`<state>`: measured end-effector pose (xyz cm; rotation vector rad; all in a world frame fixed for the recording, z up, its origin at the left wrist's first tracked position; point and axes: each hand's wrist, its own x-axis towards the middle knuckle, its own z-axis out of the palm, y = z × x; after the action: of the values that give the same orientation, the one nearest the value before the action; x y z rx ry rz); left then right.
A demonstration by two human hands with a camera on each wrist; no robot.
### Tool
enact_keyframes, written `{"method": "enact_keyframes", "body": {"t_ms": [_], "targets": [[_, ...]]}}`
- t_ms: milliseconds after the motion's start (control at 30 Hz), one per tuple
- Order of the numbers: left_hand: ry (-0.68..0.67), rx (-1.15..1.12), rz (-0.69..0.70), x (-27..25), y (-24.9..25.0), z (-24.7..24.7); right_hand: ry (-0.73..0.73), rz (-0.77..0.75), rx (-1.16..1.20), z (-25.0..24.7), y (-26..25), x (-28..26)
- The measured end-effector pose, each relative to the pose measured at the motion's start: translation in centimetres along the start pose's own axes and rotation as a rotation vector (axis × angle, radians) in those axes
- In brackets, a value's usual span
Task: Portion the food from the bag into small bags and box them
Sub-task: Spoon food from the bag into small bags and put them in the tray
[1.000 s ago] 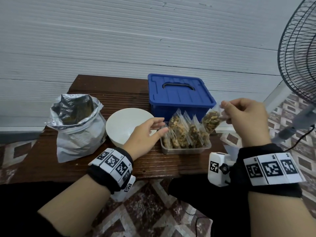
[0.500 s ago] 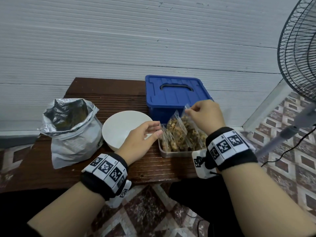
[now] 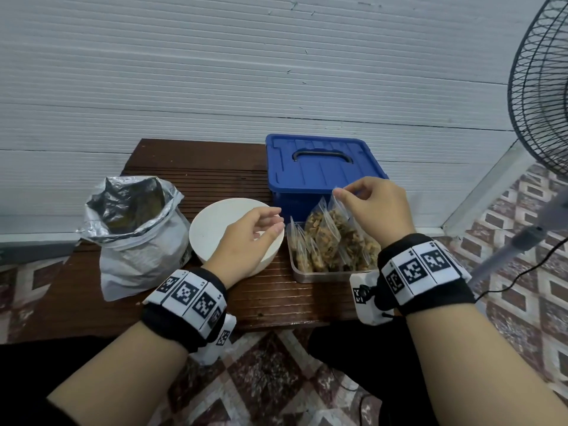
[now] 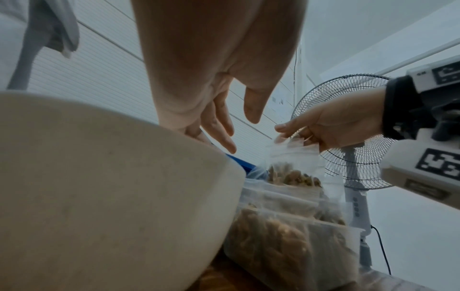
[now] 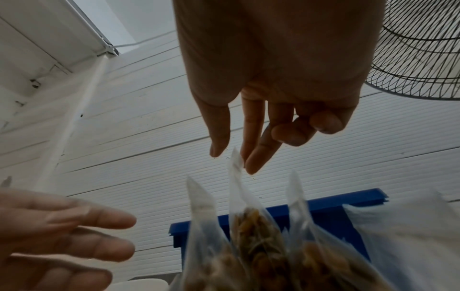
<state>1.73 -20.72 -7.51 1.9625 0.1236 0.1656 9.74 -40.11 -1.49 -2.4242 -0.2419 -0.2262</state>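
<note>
A clear plastic box on the wooden table holds several small zip bags of brown food, standing upright. My right hand is over the box and pinches the top edge of one small bag, which stands in the box among the others. The same small bag shows in the left wrist view and, as a small bag, in the right wrist view. My left hand hovers over the white bowl with relaxed fingers, holding nothing. The open foil food bag stands at the left.
A blue lidded box with a handle sits behind the clear box, against the white wall. A standing fan is at the right, off the table, its cable on the tiled floor. Bare table lies in front of the bowl.
My right hand carried the small bag leftward from beside the box and lowered it in among the others. My left hand stayed over the bowl, beside the box.
</note>
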Motion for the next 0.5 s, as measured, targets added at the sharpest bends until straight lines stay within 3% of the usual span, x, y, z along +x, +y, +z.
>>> {"method": "enact_keyframes", "body": {"t_ms": [167,300,400,500], "targets": [[0.130,0.076,-0.051,0.8,-0.3,-2.0,0.010,-0.013,-0.008,0.4,-0.4,-0.4],[0.135,0.246,-0.116,1.4,-1.1,-3.9,0.110,-0.034,-0.016,0.1,-0.6,-0.6],[0.035,0.425,-0.181,1.8,-1.5,-4.5,0.187,-0.103,0.041,0.0,-1.1,-1.0],[-0.169,0.606,-0.240,2.5,-1.9,-4.1,0.241,-0.188,0.094,0.4,-2.0,-1.4]]}}
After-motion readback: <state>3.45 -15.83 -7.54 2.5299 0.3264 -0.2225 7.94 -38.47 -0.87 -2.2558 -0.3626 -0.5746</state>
